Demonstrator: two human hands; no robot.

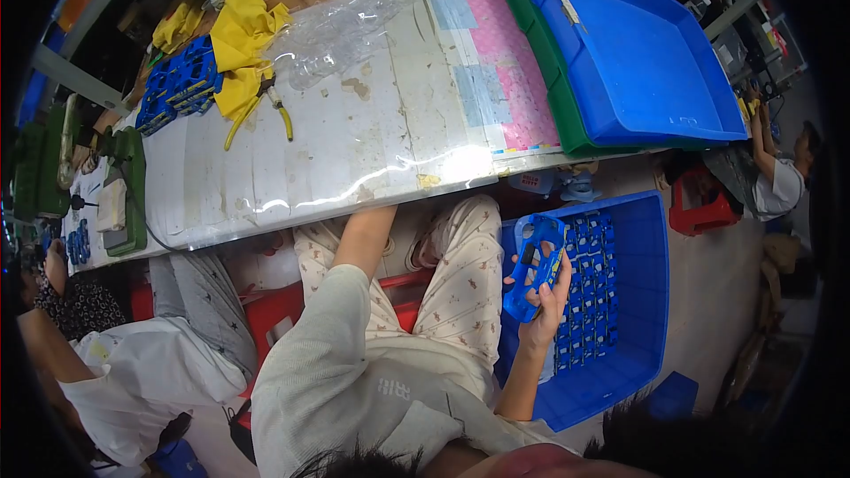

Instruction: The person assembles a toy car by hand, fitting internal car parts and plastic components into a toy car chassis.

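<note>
My right hand point(547, 305) grips a blue plastic frame point(522, 301) with rounded cut-outs and a black patch on it. The hand holds it tilted above the left side of a large blue bin point(639, 301). Inside that bin, several similar blue parts point(591, 292) lie in close rows. My left forearm point(365, 235) reaches forward beneath the front edge of the white worktable point(328, 159). The tabletop hides my left hand, so its fingers do not show.
Yellow-handled pliers point(282, 117), yellow cloth point(237, 31), stacked blue parts point(181, 80) and clear plastic film point(332, 40) lie on the table. A blue tray point(637, 53) rests on a green one point(567, 115). Beside a green machine point(128, 186), a co-worker point(146, 363) sits at left.
</note>
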